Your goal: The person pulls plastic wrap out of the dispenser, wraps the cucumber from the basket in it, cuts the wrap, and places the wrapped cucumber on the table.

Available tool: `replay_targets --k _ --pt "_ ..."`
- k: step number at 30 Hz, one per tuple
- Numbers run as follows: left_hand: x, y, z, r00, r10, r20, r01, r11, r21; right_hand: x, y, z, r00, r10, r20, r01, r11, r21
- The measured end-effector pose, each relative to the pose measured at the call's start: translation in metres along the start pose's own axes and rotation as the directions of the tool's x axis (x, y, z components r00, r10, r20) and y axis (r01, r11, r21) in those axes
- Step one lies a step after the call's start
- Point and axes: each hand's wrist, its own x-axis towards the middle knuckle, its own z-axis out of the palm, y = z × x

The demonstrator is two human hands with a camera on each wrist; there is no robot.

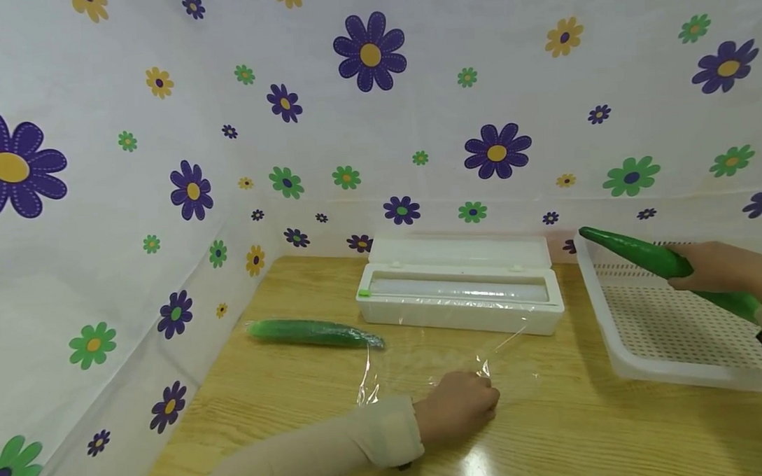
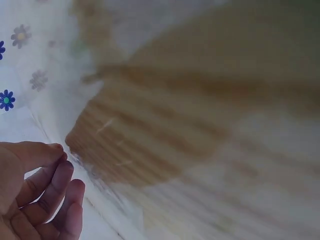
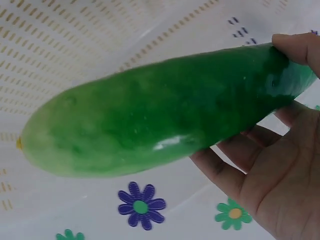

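Note:
My right hand [image 1: 719, 272] grips a long green cucumber [image 1: 640, 250] around its middle, above the white basket [image 1: 625, 366]. The right wrist view shows the cucumber [image 3: 140, 112] with its paler end away from the thumb and fingers. Over the table my left hand [image 1: 459, 407] pinches the near edge of clear plastic wrap [image 1: 429, 359] between thumb and fingertips. That sheet stretches back to a white wrap dispenser box [image 1: 459, 316], whose lid stands raised and shows the film roll [image 1: 458, 289]. Left of the sheet lies another cucumber [image 1: 309, 331] covered in film.
A wooden table [image 1: 236, 425] bears everything. White sheeting with printed flowers [image 1: 414, 111] hangs behind and along the left side. On the right, the perforated basket's near rim stands up from the table.

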Motion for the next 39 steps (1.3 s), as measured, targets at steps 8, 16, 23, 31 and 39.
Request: replay_targets --k 8,16,23,31,39 --pt "-0.001 0.01 -0.005 0.999 0.032 0.029 -0.033 0.999 0.036 -0.002 -0.029 -0.018 0.998 -0.048 -0.036 0.047 0.999 -0.008" --pt "-0.004 0.024 -0.01 0.992 0.106 0.07 -0.112 0.99 0.088 -0.008 -0.079 -0.025 0.992 -0.113 -0.061 0.111 0.993 -0.045" --pt "-0.006 0.025 -0.009 0.993 0.104 0.058 -0.107 0.993 0.049 -0.02 -0.142 -0.018 0.948 -0.258 -0.188 0.25 0.966 -0.062" --pt "-0.007 0.024 -0.009 0.991 0.102 0.086 -0.104 0.995 0.011 -0.018 -0.218 0.009 0.898 -0.392 -0.201 0.4 0.917 -0.003" --pt "-0.022 0.027 -0.016 0.994 0.107 0.014 -0.107 0.994 0.009 -0.003 -0.265 0.043 0.847 -0.496 -0.192 0.508 0.861 0.019"
